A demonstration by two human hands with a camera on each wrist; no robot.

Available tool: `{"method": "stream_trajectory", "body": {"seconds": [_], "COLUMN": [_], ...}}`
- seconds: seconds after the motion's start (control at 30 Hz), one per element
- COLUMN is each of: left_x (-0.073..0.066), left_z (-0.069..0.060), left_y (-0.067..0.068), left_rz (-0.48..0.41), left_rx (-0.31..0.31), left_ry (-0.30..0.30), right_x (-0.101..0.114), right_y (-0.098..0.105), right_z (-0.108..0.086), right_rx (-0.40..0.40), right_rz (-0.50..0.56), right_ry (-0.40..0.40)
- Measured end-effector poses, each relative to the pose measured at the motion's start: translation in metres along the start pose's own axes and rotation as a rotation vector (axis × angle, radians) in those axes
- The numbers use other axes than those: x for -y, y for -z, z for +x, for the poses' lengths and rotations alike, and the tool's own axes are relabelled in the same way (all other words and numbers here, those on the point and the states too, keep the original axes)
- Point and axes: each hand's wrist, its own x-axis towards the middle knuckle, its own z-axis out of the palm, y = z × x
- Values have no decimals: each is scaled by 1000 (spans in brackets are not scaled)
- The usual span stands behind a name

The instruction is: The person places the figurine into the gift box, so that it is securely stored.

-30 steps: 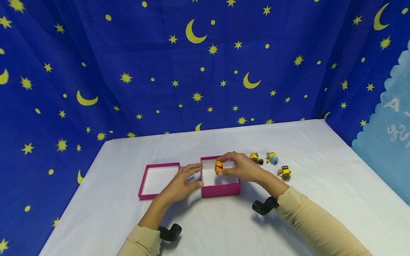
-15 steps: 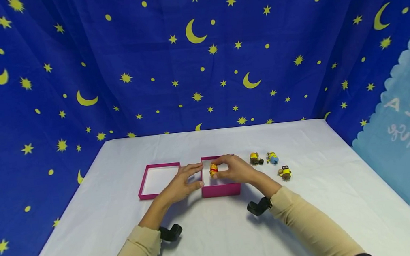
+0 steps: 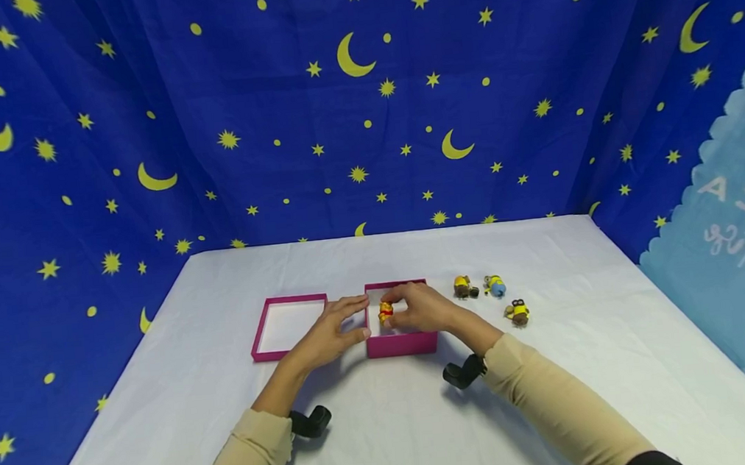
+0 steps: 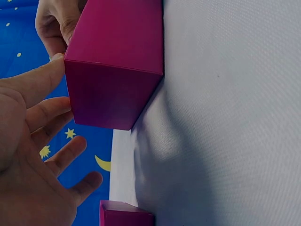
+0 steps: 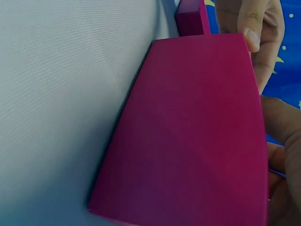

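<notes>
A magenta box (image 3: 402,345) with a white inside stands at mid-table, its top uncovered. Over its inside, my right hand (image 3: 422,307) pinches a small Winnie-the-Pooh figurine (image 3: 385,312), yellow with a red shirt, between thumb and fingers. In the right wrist view the box wall hides the figurine and the fingertips. My left hand (image 3: 328,334) touches the box's left rim with thumb and fingertips; in the left wrist view its fingers (image 4: 49,113) are fairly straight and spread beside the box corner.
Left of the box lies a shallow magenta lid (image 3: 258,331), white side up, partly behind my left hand. Several small Minion figurines stand to the right: one brown and yellow (image 3: 462,287), one blue (image 3: 495,287), one with dark goggles (image 3: 518,313). A starry blue curtain (image 3: 265,72) borders the white table.
My right hand has moved left and slightly down with the Pooh figurine, deeper over the box's left part. The left hand, box and lid have stayed in place.
</notes>
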Motion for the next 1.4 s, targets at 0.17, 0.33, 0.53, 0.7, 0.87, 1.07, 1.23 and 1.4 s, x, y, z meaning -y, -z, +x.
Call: {"method": "stream_trajectory", "body": {"seconds": [0.17,0.33,0.53,0.7,0.87,1.07,1.23,1.4], "left_x": [0,0,0,0,0,-1,0,1], "left_z": [1,1,2,3,4,4,2,1], "left_y": [0,1,1,-1,-1,-1,-1,-1], "left_rz": [-2,-7,-5,-8,-9,1,3,5], "left_rx": [-3,-2,-9,-11,-12,-16,-13,-13], "left_ry": [-8,-6,-12,-10,-11,-12,-9,2], "right_x": [4,7,9,11,12,13,13,15], "right_y": [0,-1,-2,-6,-10,-12,-13,-14], "right_z": [3,5,8,10,11,12,15,16], "right_rx": [19,33,34,41,50,82,113,140], "right_rz": [-14,-49,-121,-163,-170,-149,-130,-111], "right_ry": [-29,-53,-33,12,38,-2,-16,-8]}}
